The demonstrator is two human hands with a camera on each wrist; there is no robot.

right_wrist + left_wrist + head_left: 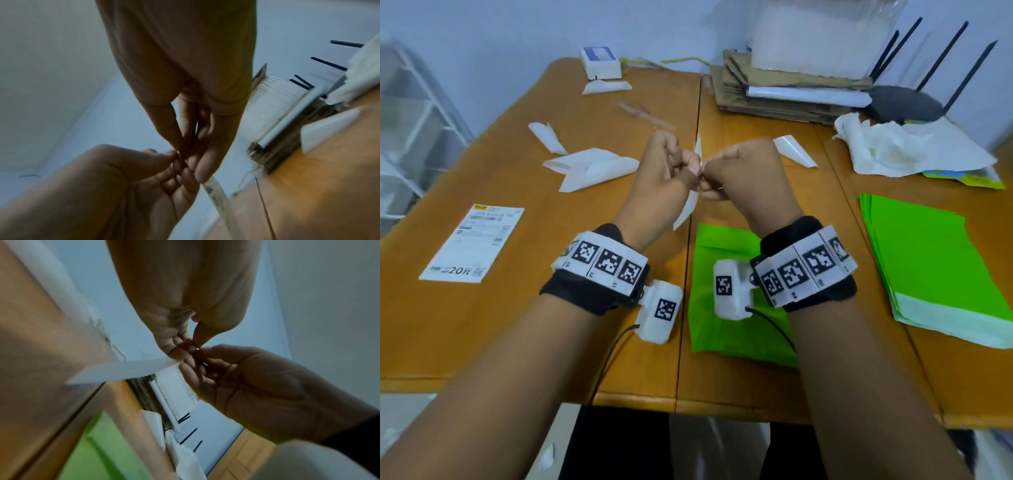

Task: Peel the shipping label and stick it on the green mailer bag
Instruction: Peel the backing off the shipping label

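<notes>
Both hands are raised above the desk (619, 349), working one edge of the shipping label (690, 205). The left hand (664, 174) has its fingers curled and its thumb and forefinger closed on the label's upper edge. The right hand (743, 171) meets it from the other side, fingertips closed on the same edge. Each grip is thus fully closed on the label, with nothing else held.

The label hangs edge-on to the head camera, a narrow white strip running down from the fingertips towards the green mailer bag (722, 329). The left wrist view shows it (123, 371) jutting sideways from the fingers; the right wrist view shows printed marks on its face (213, 193).

Judgement: the two opposed pinches at one corner suit the starting of a peel, one hand to keep the backing, the other to lift the sticker. Whether the layers have begun to part cannot be told, as the fingers hide the seam.

The mailer lies flat near the desk's front edge, directly beneath the hands, placed well for the label to come straight down upon it. It bears no label yet.

Also noted: a stack of green mailers (928, 267) to the right, a further printed label (476, 243) lying flat on the left, and curled white backing sheets (592, 168) scattered beyond the hands.
</notes>
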